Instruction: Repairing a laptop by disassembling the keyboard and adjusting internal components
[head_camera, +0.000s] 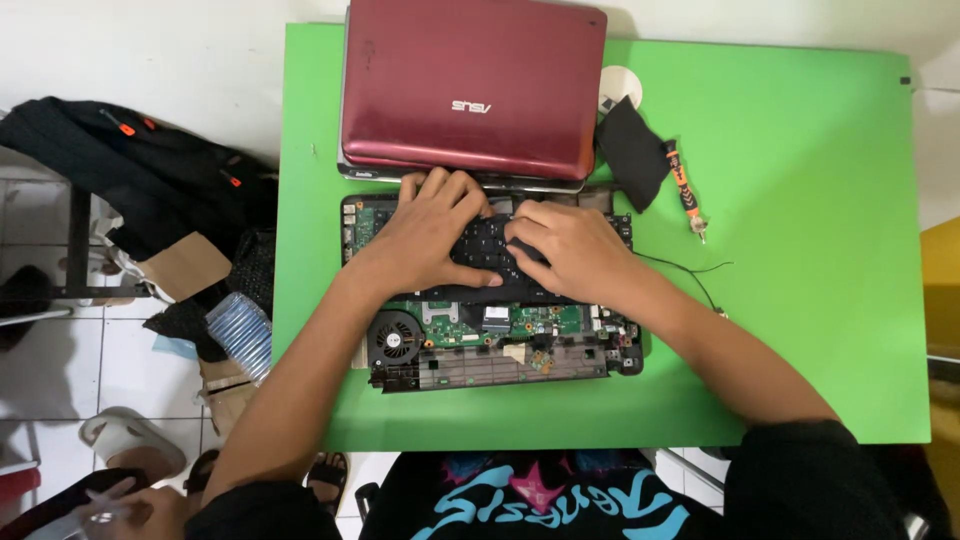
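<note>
Both hands lie on a black keyboard (487, 262) seated over an opened laptop base (500, 345) on the green table (800, 250). Left hand (430, 232) rests flat, fingers spread; right hand (572, 250) has its fingers curled at the keyboard's middle. Red lid (472, 88) sits behind.

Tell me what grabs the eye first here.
The bright green table, with an opened laptop base at its middle, green circuit board and round fan bared. Both hands, left hand and right hand, press on a black keyboard over it. A dark red lid lies behind.
</note>
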